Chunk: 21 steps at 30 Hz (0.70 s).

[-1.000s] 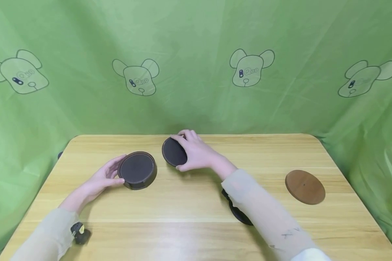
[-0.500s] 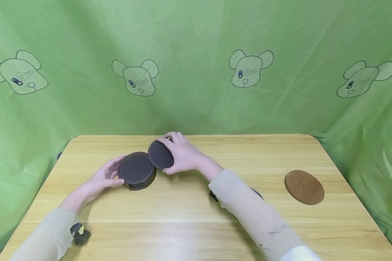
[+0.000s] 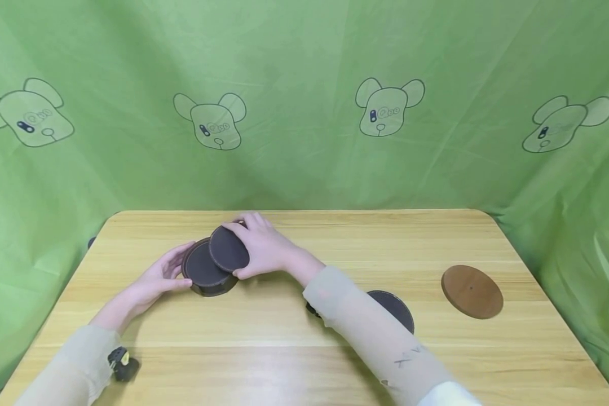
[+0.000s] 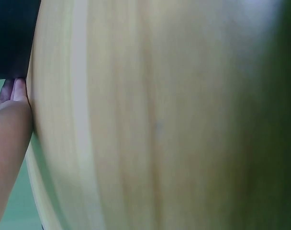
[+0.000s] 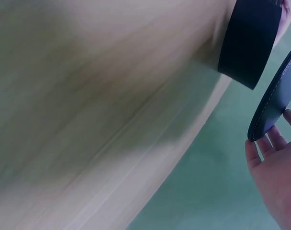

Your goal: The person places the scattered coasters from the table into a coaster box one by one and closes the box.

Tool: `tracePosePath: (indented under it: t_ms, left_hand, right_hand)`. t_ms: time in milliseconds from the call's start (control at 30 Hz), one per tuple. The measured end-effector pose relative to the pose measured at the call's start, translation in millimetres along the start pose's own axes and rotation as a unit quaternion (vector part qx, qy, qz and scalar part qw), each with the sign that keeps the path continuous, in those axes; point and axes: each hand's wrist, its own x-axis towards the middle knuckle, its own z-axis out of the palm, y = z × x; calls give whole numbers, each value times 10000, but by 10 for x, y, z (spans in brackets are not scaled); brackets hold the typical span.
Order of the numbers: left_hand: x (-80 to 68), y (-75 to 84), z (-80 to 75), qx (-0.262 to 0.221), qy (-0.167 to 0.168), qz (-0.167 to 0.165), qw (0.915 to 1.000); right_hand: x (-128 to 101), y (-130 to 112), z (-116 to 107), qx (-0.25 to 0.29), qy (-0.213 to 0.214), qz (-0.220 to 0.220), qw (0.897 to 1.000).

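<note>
A round dark coaster holder stands on the table at the left, a dark stitched coaster visible inside its rim. Thumb and fingers of my left hand grip its left side. My right hand pinches another round dark coaster by its edges, and this overlaps the right part of the holder in the head view. The right wrist view shows that coaster tilted and apart from the holder's wall. In the left wrist view only part of the holder appears, above my fingers.
A dark round coaster lies on the wooden table, partly hidden by my right forearm. Farther right is a brown disc with a small central dot. A green curtain hangs behind the table.
My right hand has moved left with its coaster, from beside the holder to over its right part. The forearm now uncovers more of the coaster on the table. My left hand stays in place.
</note>
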Motion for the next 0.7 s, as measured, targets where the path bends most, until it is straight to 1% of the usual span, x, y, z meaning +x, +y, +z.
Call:
tracePosePath:
  t_ms: [267, 433, 600, 700]
  left_hand:
    - [-8, 11, 1, 20, -17, -58, 10000]
    - [-3, 9, 7, 12, -18, -25, 10000]
    - [-10, 12, 9, 29, -37, -4, 10000]
    - [-7, 9, 9, 52, -33, 17, 10000]
  right_hand:
    - [111, -133, 105, -269, -193, -92, 9994]
    - [168, -193, 150, -621, -397, -177, 9971]
    - [217, -266, 166, -812, -600, -152, 9948]
    - [247, -299, 170, -897, -645, -157, 9938]
